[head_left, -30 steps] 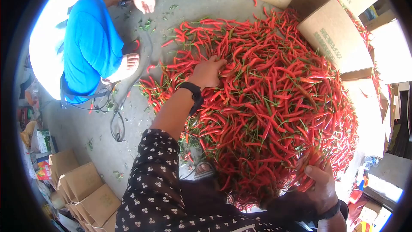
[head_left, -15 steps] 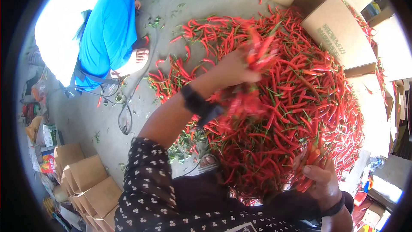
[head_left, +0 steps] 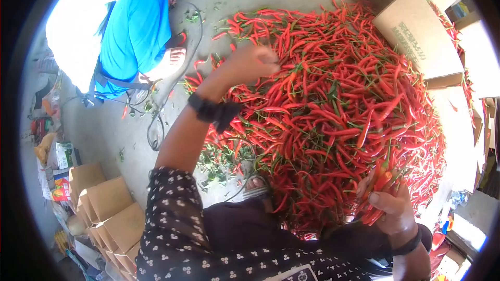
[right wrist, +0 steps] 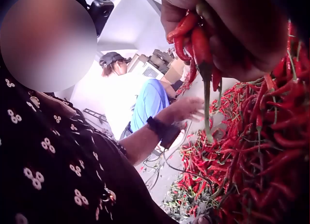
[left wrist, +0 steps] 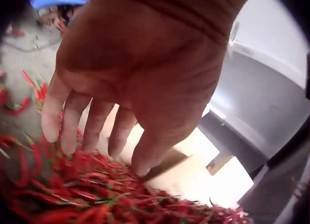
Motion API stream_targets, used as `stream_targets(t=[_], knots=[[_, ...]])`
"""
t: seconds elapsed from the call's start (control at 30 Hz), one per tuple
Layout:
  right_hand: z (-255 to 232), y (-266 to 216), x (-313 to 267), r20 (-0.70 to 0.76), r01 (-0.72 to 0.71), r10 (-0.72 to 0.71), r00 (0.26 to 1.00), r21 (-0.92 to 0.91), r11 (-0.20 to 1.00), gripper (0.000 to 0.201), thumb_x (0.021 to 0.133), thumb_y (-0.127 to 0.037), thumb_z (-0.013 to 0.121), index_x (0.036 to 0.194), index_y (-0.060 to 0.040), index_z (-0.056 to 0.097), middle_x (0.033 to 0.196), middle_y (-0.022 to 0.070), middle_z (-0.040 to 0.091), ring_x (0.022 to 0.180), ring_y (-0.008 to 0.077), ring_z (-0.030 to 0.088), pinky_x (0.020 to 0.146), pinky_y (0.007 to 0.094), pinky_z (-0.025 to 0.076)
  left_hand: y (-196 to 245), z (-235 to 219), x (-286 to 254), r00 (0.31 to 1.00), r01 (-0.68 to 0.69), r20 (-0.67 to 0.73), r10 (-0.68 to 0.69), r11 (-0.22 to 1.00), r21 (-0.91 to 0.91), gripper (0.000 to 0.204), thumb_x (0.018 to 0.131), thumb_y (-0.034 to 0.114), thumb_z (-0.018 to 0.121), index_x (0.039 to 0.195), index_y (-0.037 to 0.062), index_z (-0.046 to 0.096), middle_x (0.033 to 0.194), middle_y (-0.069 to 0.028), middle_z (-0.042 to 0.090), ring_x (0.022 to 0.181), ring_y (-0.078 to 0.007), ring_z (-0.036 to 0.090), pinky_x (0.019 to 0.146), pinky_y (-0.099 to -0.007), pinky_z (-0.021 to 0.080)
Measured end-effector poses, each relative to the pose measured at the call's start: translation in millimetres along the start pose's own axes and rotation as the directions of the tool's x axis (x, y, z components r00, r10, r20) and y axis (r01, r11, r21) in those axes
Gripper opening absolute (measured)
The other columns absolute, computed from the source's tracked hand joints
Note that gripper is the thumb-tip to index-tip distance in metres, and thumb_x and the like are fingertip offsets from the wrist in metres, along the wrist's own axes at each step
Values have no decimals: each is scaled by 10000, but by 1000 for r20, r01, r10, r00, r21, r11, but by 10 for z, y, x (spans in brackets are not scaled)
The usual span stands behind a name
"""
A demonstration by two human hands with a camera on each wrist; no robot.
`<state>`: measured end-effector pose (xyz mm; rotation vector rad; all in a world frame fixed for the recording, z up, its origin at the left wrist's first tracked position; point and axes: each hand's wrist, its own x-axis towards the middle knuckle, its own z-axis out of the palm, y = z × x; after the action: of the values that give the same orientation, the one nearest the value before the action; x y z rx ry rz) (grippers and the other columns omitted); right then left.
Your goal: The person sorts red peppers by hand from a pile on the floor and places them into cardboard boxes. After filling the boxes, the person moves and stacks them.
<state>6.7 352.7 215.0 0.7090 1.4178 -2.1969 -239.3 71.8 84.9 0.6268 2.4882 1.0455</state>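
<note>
A wide heap of red chili peppers (head_left: 333, 119) with green stems covers the floor in front of me. Over its upper left part hovers my left hand (head_left: 250, 65), holding nothing. The left wrist view shows that same hand (left wrist: 140, 74) with its fingers hanging fairly straight above the peppers (left wrist: 92, 185). Low at the heap's right side, my right hand (head_left: 393, 211) grips a small bunch of chili peppers (head_left: 383, 182), thumb across them. In the right wrist view the bunch (right wrist: 201, 45) pokes out of the curled fingers, one long stem pointing down.
Another person in blue trousers (head_left: 136, 31) crouches at the upper left, by a dark cable (head_left: 156, 119) on the floor. Cardboard boxes (head_left: 416, 34) stand along the upper right; more cartons (head_left: 112, 200) sit at lower left. Leaf scraps (head_left: 219, 164) lie beside my foot (head_left: 255, 184).
My left hand went into the heap, came up with a bunch of chili peppers, and is now empty and farther left. My right hand keeps its bunch. The other person's arm has drawn in.
</note>
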Motion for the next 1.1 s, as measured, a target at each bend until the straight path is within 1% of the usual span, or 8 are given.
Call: stream_targets(t=[0.1, 0.17, 0.27, 0.37, 0.6, 0.77, 0.87, 1.1], knots=[[5, -4, 80, -11, 9, -9, 1000, -25, 1000, 366, 670, -29, 680, 999, 11, 525, 845, 95, 602, 817, 188, 582, 792, 331, 442, -452, 71, -509, 987, 153, 48, -156, 986, 72, 508, 672, 321, 732, 1108, 95, 602, 1100, -145, 594, 1033, -241, 563, 847, -321, 457], [38, -19, 111, -11, 0, -1, 1000, -37, 999, 356, 673, -29, 678, 993, 13, 526, 839, 95, 603, 811, 183, 579, 784, 322, 441, -700, 325, -756, 996, 83, 11, -87, 977, 194, 845, 588, 338, 792, 1333, 202, 416, 1361, -197, 369, 1251, -329, 373, 983, -435, 374], [82, -7, 150, 0, -10, 10, 1000, -35, 999, 353, 684, -26, 676, 1002, 13, 528, 839, 96, 609, 815, 179, 580, 781, 312, 440, -377, 702, -907, 979, 112, 87, -187, 838, 534, 1070, 536, 346, 835, 1418, 232, 240, 1479, -172, 132, 1331, -348, 227, 1000, -588, 287], [121, 3, 179, 1, -26, 26, 1000, -131, 991, 389, 665, -100, 666, 1017, -20, 518, 876, 105, 593, 840, 197, 570, 797, 319, 428, -337, 993, -883, 986, -15, 134, -97, 752, 659, 1096, 523, 376, 835, 1424, 289, 216, 1490, -164, 99, 1340, -355, 215, 950, -642, 289], [146, 20, 197, 13, -10, 11, 1000, -51, 999, 308, 710, -19, 673, 986, 10, 540, 862, 87, 624, 808, 157, 587, 768, 297, 451, -525, 873, -617, 963, -35, 239, -126, 819, 573, 1037, 545, 323, 799, 1413, 338, 232, 1452, -141, 224, 1327, -328, 246, 899, -581, 341], [162, 22, 192, 30, -22, 24, 999, -61, 998, 278, 716, -13, 676, 964, 7, 552, 863, 87, 627, 815, 159, 594, 776, 304, 455, -446, 983, -685, 996, -76, 88, 24, 751, 656, 895, 596, 236, 761, 1373, 320, 326, 1315, -112, 394, 1248, -306, 340, 898, -540, 358], [179, 27, 211, 42, -24, 26, 999, -54, 998, 273, 714, -5, 676, 957, 7, 551, 863, 88, 628, 819, 159, 597, 786, 302, 460, -449, 889, -558, 964, -30, 236, -124, 829, 558, 835, 595, 193, 757, 1335, 290, 382, 1332, -118, 369, 1248, -315, 338, 907, -538, 364], [148, -17, 167, 14, -15, 15, 1000, -24, 1000, 300, 706, 12, 676, 973, 4, 540, 861, 85, 625, 812, 159, 599, 793, 297, 467, -579, 967, -654, 995, -37, 103, -17, 866, 499, 739, 570, 134, 759, 1245, 231, 476, 1278, -113, 403, 1205, -327, 372, 913, -524, 383]])
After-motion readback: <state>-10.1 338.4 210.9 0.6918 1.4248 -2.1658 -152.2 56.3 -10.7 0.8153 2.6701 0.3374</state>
